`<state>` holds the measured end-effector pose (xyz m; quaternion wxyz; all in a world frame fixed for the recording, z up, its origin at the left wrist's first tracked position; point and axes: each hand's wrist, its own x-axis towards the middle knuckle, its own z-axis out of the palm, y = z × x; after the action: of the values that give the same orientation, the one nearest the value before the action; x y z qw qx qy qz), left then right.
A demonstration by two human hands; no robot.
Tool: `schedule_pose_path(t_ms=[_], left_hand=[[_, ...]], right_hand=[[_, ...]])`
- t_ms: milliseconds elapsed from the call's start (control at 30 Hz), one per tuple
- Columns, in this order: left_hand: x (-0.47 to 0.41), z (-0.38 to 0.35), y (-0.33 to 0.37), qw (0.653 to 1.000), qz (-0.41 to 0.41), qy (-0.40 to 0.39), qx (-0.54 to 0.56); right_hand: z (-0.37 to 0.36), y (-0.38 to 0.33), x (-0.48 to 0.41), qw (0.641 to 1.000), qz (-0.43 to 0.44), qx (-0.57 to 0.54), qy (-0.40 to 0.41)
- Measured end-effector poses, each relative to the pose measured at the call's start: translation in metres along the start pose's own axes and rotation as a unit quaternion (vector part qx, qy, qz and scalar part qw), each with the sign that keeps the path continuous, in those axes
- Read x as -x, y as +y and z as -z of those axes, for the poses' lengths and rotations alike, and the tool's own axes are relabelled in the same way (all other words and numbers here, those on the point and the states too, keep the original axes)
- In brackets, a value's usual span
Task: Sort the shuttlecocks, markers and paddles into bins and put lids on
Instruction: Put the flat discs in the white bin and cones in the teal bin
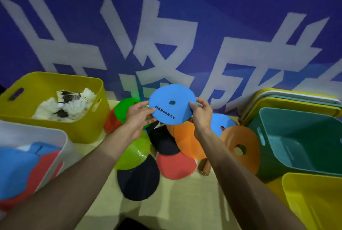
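A blue disc marker with a centre hole and black lettering is held up above the table. My left hand pinches its left edge and my right hand pinches its right edge. Below lies a pile of markers in green, orange, red, dark navy and blue. A yellow bin at the left holds white shuttlecocks. A white bin at the near left holds blue and red paddles. The teal bin at the right shows nothing inside.
Stacked lids lean behind the teal bin. Another yellow bin stands at the near right corner. A small brown wooden piece lies by the orange markers. A blue banner wall with white characters rises directly behind the table.
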<state>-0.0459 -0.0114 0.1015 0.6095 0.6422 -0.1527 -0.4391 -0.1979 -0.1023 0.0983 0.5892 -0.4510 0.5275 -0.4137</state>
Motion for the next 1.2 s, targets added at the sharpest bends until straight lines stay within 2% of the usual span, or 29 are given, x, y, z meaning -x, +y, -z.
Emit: schedule_pose_path(t_ms=[333, 467, 667, 767, 900, 1067, 1200], left_hand=[[0.056, 0.159, 0.047, 0.972, -0.139, 0.187, 0.01], [0.078, 0.234, 0.052, 0.947, -0.149, 0.285, 0.003], [0.114, 0.326, 0.032, 0.907, -0.12, 0.404, 0.008], [0.124, 0.353, 0.019, 0.901, -0.107, 0.42, 0.005], [0.125, 0.368, 0.008, 0.908, -0.067, 0.41, -0.052], [0.108, 0.361, -0.003, 0.899, 0.001, 0.385, -0.211], [0.094, 0.319, -0.003, 0.907, -0.043, 0.334, -0.254]], right_hand=[[-0.153, 0.0, 0.068, 0.973, 0.04, 0.123, -0.193], [-0.214, 0.007, 0.111, 0.941, 0.06, 0.161, -0.29], [-0.285, 0.038, 0.177, 0.884, 0.026, 0.222, -0.411], [-0.303, 0.049, 0.197, 0.862, 0.024, 0.264, -0.431], [-0.309, 0.057, 0.205, 0.841, 0.05, 0.308, -0.441], [-0.294, 0.06, 0.191, 0.857, 0.064, 0.323, -0.396], [-0.268, 0.054, 0.172, 0.875, 0.058, 0.308, -0.368]])
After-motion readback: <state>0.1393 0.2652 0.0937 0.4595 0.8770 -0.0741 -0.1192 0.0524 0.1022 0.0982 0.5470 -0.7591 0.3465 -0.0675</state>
